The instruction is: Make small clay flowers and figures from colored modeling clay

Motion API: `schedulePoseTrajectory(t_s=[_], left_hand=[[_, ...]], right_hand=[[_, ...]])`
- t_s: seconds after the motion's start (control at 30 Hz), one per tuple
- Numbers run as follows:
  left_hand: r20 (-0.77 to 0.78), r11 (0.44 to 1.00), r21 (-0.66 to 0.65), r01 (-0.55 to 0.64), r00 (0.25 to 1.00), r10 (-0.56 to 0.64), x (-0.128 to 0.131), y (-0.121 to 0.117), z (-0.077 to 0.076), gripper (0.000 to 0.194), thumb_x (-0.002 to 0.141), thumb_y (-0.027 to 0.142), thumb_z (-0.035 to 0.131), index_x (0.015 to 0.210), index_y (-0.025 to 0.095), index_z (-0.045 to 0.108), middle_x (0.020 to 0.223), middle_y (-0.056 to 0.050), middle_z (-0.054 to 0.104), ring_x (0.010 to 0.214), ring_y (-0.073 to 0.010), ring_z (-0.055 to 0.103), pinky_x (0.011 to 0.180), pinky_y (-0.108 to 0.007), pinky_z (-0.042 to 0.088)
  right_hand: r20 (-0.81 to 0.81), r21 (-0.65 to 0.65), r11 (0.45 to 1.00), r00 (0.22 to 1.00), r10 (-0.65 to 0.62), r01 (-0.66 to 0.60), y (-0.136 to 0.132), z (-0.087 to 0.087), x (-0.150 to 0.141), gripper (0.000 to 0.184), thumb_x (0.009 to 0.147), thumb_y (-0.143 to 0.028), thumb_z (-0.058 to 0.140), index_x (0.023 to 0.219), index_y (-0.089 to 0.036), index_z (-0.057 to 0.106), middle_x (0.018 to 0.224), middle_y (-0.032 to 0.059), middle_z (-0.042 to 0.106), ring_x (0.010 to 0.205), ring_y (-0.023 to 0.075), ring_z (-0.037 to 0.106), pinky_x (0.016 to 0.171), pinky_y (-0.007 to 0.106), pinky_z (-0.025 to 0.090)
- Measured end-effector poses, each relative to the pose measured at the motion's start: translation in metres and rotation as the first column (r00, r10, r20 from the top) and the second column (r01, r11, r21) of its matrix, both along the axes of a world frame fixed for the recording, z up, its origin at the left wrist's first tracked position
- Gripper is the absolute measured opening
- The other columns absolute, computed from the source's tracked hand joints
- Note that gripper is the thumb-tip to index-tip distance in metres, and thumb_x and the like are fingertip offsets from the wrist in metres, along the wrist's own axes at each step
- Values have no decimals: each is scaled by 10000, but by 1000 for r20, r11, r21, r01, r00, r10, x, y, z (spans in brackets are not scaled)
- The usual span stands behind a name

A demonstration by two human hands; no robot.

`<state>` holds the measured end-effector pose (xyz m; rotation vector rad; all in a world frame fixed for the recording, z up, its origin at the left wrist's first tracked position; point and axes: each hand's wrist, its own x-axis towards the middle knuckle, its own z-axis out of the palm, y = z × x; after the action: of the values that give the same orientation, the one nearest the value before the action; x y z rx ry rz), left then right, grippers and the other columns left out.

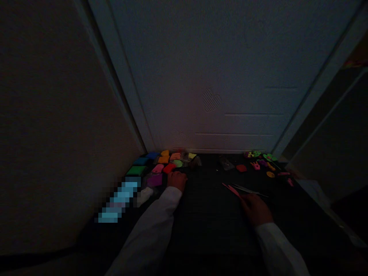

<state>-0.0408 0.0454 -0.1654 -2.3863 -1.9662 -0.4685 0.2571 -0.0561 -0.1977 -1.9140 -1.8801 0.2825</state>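
Note:
My left hand is closed, fingers curled down, at the edge of the coloured packets. Just beyond its fingers lies a red packet, and a purple packet is to its left. Whatever those fingers hold, if anything, is hidden. My right hand is closed around the near end of a pink tool with two thin prongs, which points forward and left. Beside it a slim, pale metallic tool lies on the dark table. The dim light blurs its details.
Soft-looking packets, including green, blue and orange, line the back left. A bright pixelated rectangle is at the left. Toward the back right are a clear bag, a red lump and small colourful shapes. A pale panel rises behind.

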Motion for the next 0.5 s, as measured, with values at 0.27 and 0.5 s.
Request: schedulePoseTrajectory(t_s=[0.27,0.5], left_hand=[[11,999,-36,23,1000,-23,-2,7,-6,244,725,192,419,846,138,624,805,-161,624,902,-324,524,773,-490,294],[640,992,-75,97,768,-26,25,-21,-1,292,714,288,493,977,168,533,826,-58,626,789,-174,585,735,-321,423]], right_hand=[[30,40,997,997,-67,66,-4,13,-11,245,786,-288,404,883,-212,615,875,51,602,829,156,554,750,274,414],[-76,200,977,995,-63,77,-8,11,-9,242,781,-294,423,896,-181,604,881,70,592,841,173,540,773,310,419]])
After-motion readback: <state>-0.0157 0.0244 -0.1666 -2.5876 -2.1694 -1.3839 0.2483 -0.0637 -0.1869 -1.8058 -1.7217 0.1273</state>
